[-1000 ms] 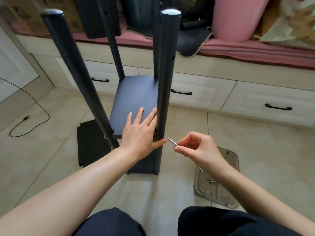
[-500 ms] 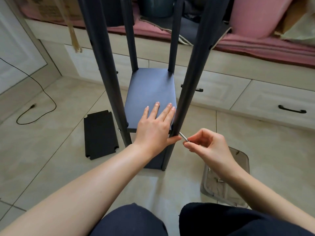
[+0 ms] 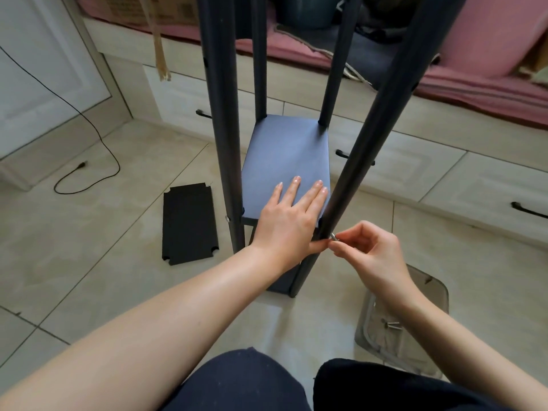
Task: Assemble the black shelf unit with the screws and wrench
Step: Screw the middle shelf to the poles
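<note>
We see the shelf unit (image 3: 286, 161) standing on the tiled floor (image 3: 98, 262), its four poles running up out of view and the board lying flat with its long axis pointing away from us. Our left hand (image 3: 289, 223) rests flat, fingers straight, on the board, while our right hand (image 3: 366, 250) pinches a screw (image 3: 333, 236) at the near right pole (image 3: 370, 134). A clear tray (image 3: 439, 295) by our right knee holds a few screws, and a spare panel (image 3: 189, 223) lies to the left

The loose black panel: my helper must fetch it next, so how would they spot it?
Start at the black shelf unit standing on the tiled floor. Left of its legs, the loose black panel lies flat. Unlike the shelf under the left hand, it is unattached, with notched corners.
</note>
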`<state>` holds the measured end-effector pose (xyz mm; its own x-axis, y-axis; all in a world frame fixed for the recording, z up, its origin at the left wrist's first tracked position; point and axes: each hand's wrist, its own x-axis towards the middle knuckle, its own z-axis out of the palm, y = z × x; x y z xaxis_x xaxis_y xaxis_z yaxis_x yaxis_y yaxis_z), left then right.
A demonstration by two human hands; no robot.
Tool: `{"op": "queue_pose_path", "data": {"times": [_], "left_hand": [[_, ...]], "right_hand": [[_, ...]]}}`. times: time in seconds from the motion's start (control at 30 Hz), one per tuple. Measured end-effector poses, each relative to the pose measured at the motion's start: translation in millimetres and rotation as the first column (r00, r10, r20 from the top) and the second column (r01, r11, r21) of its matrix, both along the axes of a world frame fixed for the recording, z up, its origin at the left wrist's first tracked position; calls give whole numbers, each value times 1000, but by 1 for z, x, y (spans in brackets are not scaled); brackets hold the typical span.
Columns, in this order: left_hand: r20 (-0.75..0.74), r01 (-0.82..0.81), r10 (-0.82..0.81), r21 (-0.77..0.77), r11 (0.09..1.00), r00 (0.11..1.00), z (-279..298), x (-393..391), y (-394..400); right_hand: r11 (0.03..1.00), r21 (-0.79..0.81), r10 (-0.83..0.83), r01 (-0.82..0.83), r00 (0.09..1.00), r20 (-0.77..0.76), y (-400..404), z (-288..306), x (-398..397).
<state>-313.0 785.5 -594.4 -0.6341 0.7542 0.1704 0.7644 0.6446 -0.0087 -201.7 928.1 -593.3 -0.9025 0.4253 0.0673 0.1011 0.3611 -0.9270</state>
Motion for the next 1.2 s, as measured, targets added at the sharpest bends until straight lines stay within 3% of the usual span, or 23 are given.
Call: {"op": "queue_pose_path", "data": {"times": [0.3,0.5,0.63,0.73,0.83,0.9,0.97,1.03,1.07,1.13,1.2], "left_hand": [[26,-1,1,4,1000,1000,2,1,-2],[27,0,1,-24,1000,1000,1,1,-1],[47,17,-15,-29,999,999,6,2,-3],[93,85,-113,265,960,989,8,19,-16],[8,60,-84,635,770,996,1,38,-36],[27,24,-65,739,673,998,-4,46,-46],[142,-59,-82,776,628,986,-6,53,-50],[402,-285,-65,746,602,914,-5,58,-49],[563,-436,-42,683,586,825,-4,60,-47],[834,-694,-43,486,531,550,-2,58,-41],[949,-835,-218,306,458,228,2,55,-32]], "right_hand": [[999,-54,9,-9,1000,4,0,1,-1],[966,251,71,-60,997,-33,0,5,1],[866,495,159,-79,980,-122,1,6,3],[889,456,114,-40,984,-138,0,4,3],[922,387,90,-34,988,-127,1,0,3],[941,336,78,-33,990,-119,1,-2,4],[951,310,58,-21,992,-112,0,-2,5],[956,292,41,-10,994,-100,-1,-1,5],[959,282,36,-8,995,-96,-2,0,5],[962,272,37,-11,995,-92,-4,1,5],[960,278,44,-18,995,-87,-5,2,4]]}}
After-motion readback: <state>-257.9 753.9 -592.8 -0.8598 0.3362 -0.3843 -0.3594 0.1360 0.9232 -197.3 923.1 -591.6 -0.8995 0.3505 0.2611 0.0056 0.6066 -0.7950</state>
